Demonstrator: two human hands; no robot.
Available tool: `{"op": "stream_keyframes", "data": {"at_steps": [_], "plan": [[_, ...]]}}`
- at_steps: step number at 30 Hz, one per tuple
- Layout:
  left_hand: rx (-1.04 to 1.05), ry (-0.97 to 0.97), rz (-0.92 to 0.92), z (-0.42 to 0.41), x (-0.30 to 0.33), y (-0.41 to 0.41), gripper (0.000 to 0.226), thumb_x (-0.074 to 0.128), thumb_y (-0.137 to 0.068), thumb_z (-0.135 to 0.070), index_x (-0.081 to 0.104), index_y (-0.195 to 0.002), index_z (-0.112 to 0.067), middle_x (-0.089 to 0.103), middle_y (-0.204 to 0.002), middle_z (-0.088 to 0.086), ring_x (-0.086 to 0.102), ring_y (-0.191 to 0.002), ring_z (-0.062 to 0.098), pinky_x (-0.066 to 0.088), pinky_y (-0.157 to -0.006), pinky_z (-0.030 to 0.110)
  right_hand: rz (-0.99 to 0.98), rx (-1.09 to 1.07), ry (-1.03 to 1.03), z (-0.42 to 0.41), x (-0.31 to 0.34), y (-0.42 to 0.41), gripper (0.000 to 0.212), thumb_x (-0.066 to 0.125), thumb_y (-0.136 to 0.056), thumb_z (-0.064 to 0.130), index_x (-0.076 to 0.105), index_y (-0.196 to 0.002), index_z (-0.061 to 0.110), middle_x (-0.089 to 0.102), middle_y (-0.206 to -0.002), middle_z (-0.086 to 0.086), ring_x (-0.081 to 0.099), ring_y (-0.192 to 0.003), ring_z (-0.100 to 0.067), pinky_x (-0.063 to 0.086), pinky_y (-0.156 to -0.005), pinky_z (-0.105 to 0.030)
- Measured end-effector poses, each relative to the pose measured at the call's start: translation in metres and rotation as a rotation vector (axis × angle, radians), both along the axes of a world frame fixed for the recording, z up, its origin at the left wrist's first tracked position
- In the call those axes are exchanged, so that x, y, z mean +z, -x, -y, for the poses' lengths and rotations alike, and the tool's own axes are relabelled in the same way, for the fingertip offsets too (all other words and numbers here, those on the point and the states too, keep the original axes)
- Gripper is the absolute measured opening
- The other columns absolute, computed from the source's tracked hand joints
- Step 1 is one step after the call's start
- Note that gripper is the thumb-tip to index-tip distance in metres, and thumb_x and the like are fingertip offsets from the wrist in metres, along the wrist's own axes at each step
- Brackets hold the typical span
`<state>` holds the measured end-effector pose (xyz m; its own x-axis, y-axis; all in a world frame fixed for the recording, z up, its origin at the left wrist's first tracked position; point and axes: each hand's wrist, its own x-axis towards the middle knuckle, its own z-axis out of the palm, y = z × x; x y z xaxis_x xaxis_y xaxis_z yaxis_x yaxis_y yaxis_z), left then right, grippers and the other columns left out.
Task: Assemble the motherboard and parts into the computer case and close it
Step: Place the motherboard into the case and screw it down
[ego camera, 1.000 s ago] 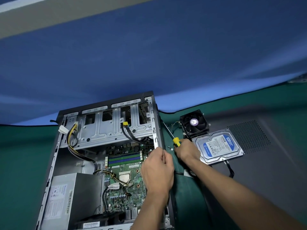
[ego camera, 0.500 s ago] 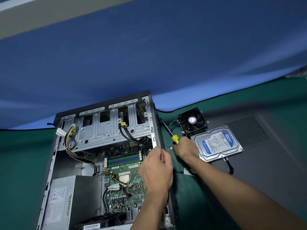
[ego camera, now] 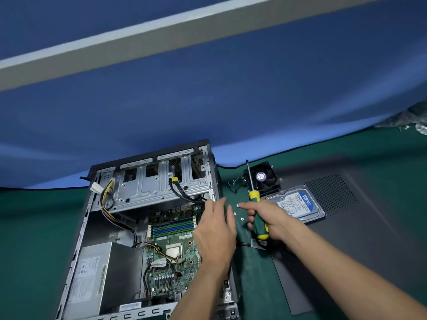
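Green matting point(ego camera: 34, 227) covers the work surface, with a blue partition point(ego camera: 208, 100) behind it. Computer case point(ego camera: 76, 239): lies open on its side at 8 o'clock of the frame. Motherboard point(ego camera: 171, 262): seated inside the case, with the power supply point(ego camera: 101, 276) at its 9 o'clock and the drive cage point(ego camera: 152, 181) at its 12 o'clock. Left hand point(ego camera: 216, 229): held above the right edge of the case, fingers extended and relaxed, gripping nothing. Right hand point(ego camera: 270, 219): at 3 o'clock of the left hand, fingers wrapped around the green-and-yellow handle of the screwdriver point(ego camera: 256, 211), whose shaft points toward 12 o'clock. Its forefinger tip touches a small screw point(ego camera: 238, 205); further loose screws point(ego camera: 242, 218) lie on the matting between the hands. Cooling fan point(ego camera: 263, 179): at 12 o'clock of the right hand. Hard drive point(ego camera: 298, 204): label up, at 2 o'clock of that hand, resting on the grey side panel point(ego camera: 358, 227).
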<state>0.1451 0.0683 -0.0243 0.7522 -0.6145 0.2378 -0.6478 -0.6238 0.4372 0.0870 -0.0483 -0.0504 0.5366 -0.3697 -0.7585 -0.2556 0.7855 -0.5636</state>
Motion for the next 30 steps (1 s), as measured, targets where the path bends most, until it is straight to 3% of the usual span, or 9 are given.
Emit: {"op": "stream_keyframes", "data": {"at_steps": [8,13,16,17,19,21,23,26,30], "plan": [[-0.108,0.092,-0.07,-0.006,0.008,0.011,0.017,0.063,-0.09,-0.025,0.071,-0.105,-0.02,0.061,-0.084,-0.007,0.061,-0.06,0.016,0.042,-0.051,0.025,0.083,0.004,-0.175,-0.012,0.034,0.009,0.02,0.059,-0.091,0.008,0.056,-0.072,0.01,0.043,-0.041,0.005,0.042,-0.031,-0.006,0.041,-0.036,-0.017],[-0.14,0.177,-0.065,-0.011,0.014,0.011,0.011,0.067,-0.087,-0.018,0.075,-0.096,-0.018,0.065,-0.078,-0.009,0.059,-0.062,0.007,0.04,-0.056,0.017,0.123,0.043,-0.205,-0.016,0.042,0.017,0.016,0.057,-0.093,0.011,0.058,-0.077,0.01,0.043,-0.041,0.006,0.042,-0.032,-0.006,0.04,-0.036,-0.016],[-0.19,0.184,-0.076,-0.011,0.019,0.009,0.011,0.065,-0.089,-0.016,0.075,-0.09,-0.017,0.065,-0.074,-0.006,0.055,-0.061,0.008,0.04,-0.055,0.02,0.147,0.083,-0.183,-0.016,0.047,0.021,0.015,0.058,-0.092,0.016,0.06,-0.078,0.011,0.041,-0.042,0.006,0.041,-0.032,-0.006,0.039,-0.036,-0.017],[-0.143,0.219,-0.167,-0.009,0.023,0.01,0.012,0.064,-0.088,-0.015,0.075,-0.085,-0.017,0.064,-0.071,-0.006,0.054,-0.059,0.009,0.041,-0.055,0.023,0.153,0.086,-0.168,-0.016,0.049,0.022,0.017,0.059,-0.092,0.019,0.061,-0.077,0.01,0.041,-0.042,0.006,0.041,-0.033,-0.007,0.039,-0.036,-0.017],[0.107,0.446,-0.62,0.0,0.033,0.008,0.017,0.064,-0.086,-0.01,0.074,-0.073,-0.014,0.064,-0.06,-0.003,0.049,-0.05,0.01,0.039,-0.049,0.025,0.144,0.107,-0.06,-0.017,0.052,0.024,0.027,0.06,-0.091,0.03,0.064,-0.075,0.008,0.041,-0.044,0.003,0.041,-0.035,-0.011,0.038,-0.039,-0.018],[0.35,0.722,-1.143,0.004,0.045,0.0,0.016,0.062,-0.086,-0.004,0.071,-0.073,-0.007,0.065,-0.056,0.002,0.049,-0.042,0.008,0.04,-0.04,0.02,0.093,0.171,0.193,-0.017,0.054,0.026,0.034,0.057,-0.092,0.038,0.063,-0.078,0.008,0.045,-0.048,0.0,0.043,-0.037,-0.014,0.035,-0.041,-0.02],[0.44,0.863,-1.45,0.002,0.054,-0.011,0.013,0.057,-0.088,-0.005,0.067,-0.08,-0.002,0.068,-0.062,0.006,0.058,-0.051,0.011,0.048,-0.046,0.019,0.042,0.261,0.51,-0.019,0.057,0.029,0.03,0.052,-0.095,0.037,0.06,-0.082,0.011,0.052,-0.054,-0.001,0.046,-0.038,-0.014,0.036,-0.043,-0.023],[0.46,0.986,-1.652,-0.007,0.062,-0.026,0.014,0.053,-0.09,-0.007,0.065,-0.085,-0.001,0.072,-0.073,0.012,0.066,-0.078,0.024,0.053,-0.069,0.031,-0.012,0.43,0.942,-0.017,0.057,0.039,0.024,0.054,-0.092,0.045,0.057,-0.085,0.023,0.06,-0.064,0.006,0.054,-0.051,-0.01,0.041,-0.054,-0.027],[0.47,1.1,-1.727,-0.016,0.065,-0.036,0.013,0.051,-0.089,-0.004,0.063,-0.088,0.001,0.072,-0.077,0.017,0.066,-0.086,0.029,0.051,-0.081,0.038,-0.096,0.672,1.283,-0.011,0.056,0.051,0.023,0.053,-0.086,0.062,0.057,-0.091,0.04,0.062,-0.075,0.012,0.057,-0.073,-0.008,0.043,-0.066,-0.029]]}}
